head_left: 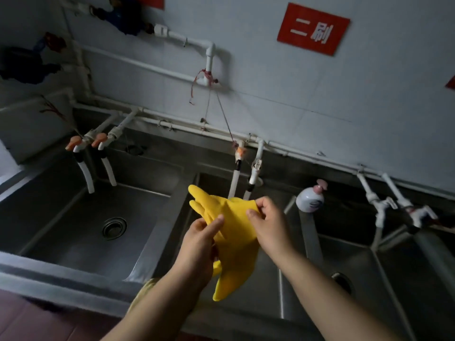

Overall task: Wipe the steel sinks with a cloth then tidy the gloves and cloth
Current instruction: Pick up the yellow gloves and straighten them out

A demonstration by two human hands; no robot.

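Observation:
Yellow rubber gloves (234, 232) hang in the air in front of me, above the divider between the left steel sink (61, 200) and the middle steel sink (290, 299). My left hand (199, 244) holds the gloves from the left, thumb on top. My right hand (268, 220) pinches their upper right edge. The glove fingers point up-left and a cuff end droops below my hands. A bit of yellow material (145, 289) shows under my left forearm at the sink's front rim. No cloth is clearly visible.
White taps with hoses (88, 166) hang over the left sink, and taps (243, 178) over the middle one. A white soap pump bottle (310, 197) stands on the ledge between the middle and right sinks. More taps (394, 205) at right. Red signs on the tiled wall.

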